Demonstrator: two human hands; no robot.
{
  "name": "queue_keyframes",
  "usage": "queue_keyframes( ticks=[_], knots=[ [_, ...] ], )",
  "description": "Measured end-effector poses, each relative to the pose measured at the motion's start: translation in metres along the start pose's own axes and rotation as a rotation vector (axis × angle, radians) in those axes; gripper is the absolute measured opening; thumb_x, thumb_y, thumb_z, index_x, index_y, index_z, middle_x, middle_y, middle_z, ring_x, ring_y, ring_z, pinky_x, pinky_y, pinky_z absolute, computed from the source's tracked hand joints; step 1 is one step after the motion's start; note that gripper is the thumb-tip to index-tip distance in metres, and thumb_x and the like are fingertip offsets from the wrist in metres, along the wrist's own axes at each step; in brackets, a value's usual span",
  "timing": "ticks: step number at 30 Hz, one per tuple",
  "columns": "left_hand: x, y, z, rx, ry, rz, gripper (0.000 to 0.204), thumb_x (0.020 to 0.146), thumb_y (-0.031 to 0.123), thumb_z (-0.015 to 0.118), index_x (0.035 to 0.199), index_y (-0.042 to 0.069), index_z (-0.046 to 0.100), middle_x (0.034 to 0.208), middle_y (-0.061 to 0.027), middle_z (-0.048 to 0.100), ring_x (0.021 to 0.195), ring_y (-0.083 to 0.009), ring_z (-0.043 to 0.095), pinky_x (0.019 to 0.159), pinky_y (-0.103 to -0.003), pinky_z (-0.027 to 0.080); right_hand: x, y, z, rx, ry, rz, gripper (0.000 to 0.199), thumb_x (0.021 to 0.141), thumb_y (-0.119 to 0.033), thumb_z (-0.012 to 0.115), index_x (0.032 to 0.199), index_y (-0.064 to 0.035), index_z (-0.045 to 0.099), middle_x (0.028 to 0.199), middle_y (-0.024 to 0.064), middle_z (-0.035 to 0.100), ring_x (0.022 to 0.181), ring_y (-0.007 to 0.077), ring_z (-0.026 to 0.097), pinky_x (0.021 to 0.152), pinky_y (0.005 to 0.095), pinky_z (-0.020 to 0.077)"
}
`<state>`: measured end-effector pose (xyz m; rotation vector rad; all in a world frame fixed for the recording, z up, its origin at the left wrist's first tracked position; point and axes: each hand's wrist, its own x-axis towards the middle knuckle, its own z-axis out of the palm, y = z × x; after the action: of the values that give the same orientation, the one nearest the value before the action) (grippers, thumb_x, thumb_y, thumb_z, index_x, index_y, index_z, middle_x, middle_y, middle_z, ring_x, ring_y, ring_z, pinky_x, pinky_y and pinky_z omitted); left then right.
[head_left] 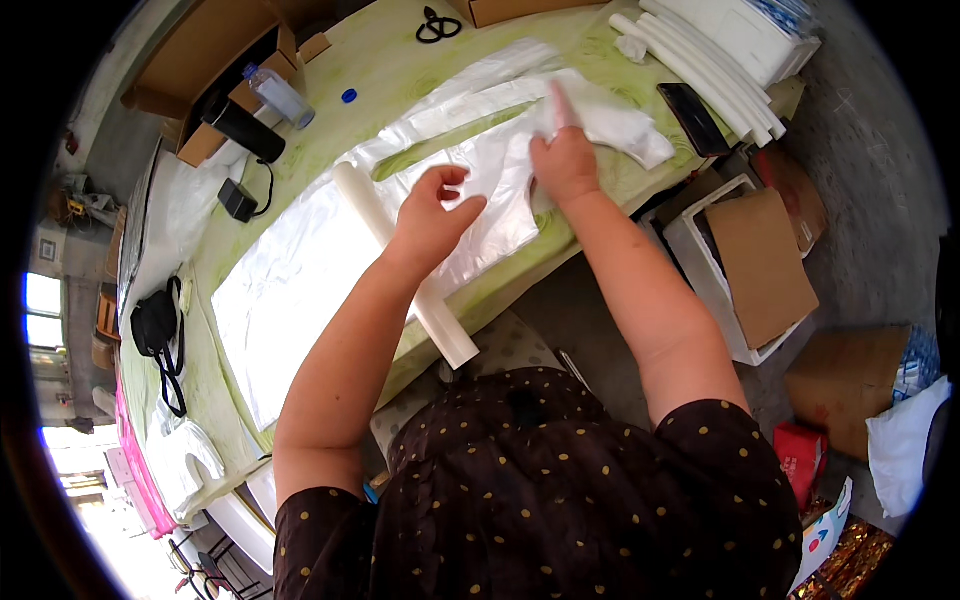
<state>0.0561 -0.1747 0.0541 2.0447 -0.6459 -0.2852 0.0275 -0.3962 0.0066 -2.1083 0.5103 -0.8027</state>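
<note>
White plastic film (300, 290) lies spread over the table, with separate glossy white plastic pieces (500, 190) beside and beyond it. A pale cream roll (360, 200) rests across the film, its near end sticking out past the table's front edge. Above the film, close to the roll, my left hand (435, 215) is loosely curled, thumb apart from the fingers, with nothing in it. My right hand (568, 160) lies farther off on the glossy pieces, index finger stretched out and thumb spread. Its other fingers are partly hidden.
Scissors (438, 26), a clear bottle (280, 97), a blue cap (349, 96), a black cylinder (243, 130) and a black adapter (238, 200) stand or lie toward the back. A phone (693, 118) and white tubes (700, 75) lie right. Boxes (762, 265) sit below.
</note>
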Motion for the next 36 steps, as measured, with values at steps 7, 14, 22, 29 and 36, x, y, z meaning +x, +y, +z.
queue_keyframes(
  ticks=[7, 14, 22, 29, 36],
  knots=[
    [0.066, 0.021, 0.03, 0.272, 0.123, 0.343, 0.051, 0.084, 0.027, 0.077, 0.13, 0.006, 0.066, 0.118, -0.0085, 0.068, 0.105, -0.0166, 0.061, 0.087, -0.031, 0.052, -0.02, 0.004, 0.01, -0.221, -0.179, -0.564, 0.074, 0.084, -0.01, 0.063, 0.151, -0.033, 0.044, 0.135, 0.0092, 0.061, 0.116, 0.0356, 0.06, 0.094, 0.0461, 0.0526],
    [0.09, 0.03, 0.035, -0.17, 0.033, -0.109, 0.03, 0.091, 0.027, 0.073, 0.111, 0.005, 0.073, 0.099, -0.0023, 0.071, 0.091, -0.0123, 0.063, 0.079, -0.028, 0.05, -0.01, 0.014, 0.012, -0.157, -0.198, -0.454, 0.059, 0.084, -0.007, 0.06, 0.139, -0.0269, 0.06, 0.139, 0.0078, 0.061, 0.11, 0.0309, 0.064, 0.096, 0.0434, 0.0523],
    [0.08, 0.027, 0.006, -0.425, 0.175, -0.158, 0.027, 0.094, 0.021, 0.073, 0.116, 0.007, 0.068, 0.104, -0.0003, 0.067, 0.092, -0.0128, 0.061, 0.083, -0.03, 0.052, -0.004, 0.018, 0.017, 0.034, -0.056, -0.384, 0.075, 0.081, 0.003, 0.053, 0.153, -0.0197, 0.046, 0.151, 0.0148, 0.05, 0.12, 0.0271, 0.061, 0.098, 0.0333, 0.0504],
    [-0.009, -0.023, -0.119, -0.722, 0.544, -0.12, 0.036, 0.094, 0.015, 0.071, 0.127, 0.01, 0.059, 0.113, 0.0022, 0.062, 0.1, -0.0106, 0.058, 0.087, -0.03, 0.049, 0.023, 0.046, 0.014, 0.498, 0.216, 0.147, 0.073, 0.084, 0.008, 0.053, 0.154, -0.0033, 0.036, 0.146, 0.0174, 0.048, 0.121, 0.0238, 0.057, 0.1, 0.0335, 0.0493],
    [-0.134, -0.123, -0.227, -0.565, 0.879, -0.395, 0.038, 0.094, 0.013, 0.071, 0.13, 0.014, 0.059, 0.1, 0.0053, 0.062, 0.086, -0.0059, 0.054, 0.078, -0.026, 0.045, 0.023, 0.055, 0.021, 0.4, 0.179, 0.067, 0.06, 0.087, 0.002, 0.06, 0.146, -0.0023, 0.048, 0.136, 0.0148, 0.058, 0.116, 0.0226, 0.059, 0.103, 0.034, 0.0479]
  ],
)
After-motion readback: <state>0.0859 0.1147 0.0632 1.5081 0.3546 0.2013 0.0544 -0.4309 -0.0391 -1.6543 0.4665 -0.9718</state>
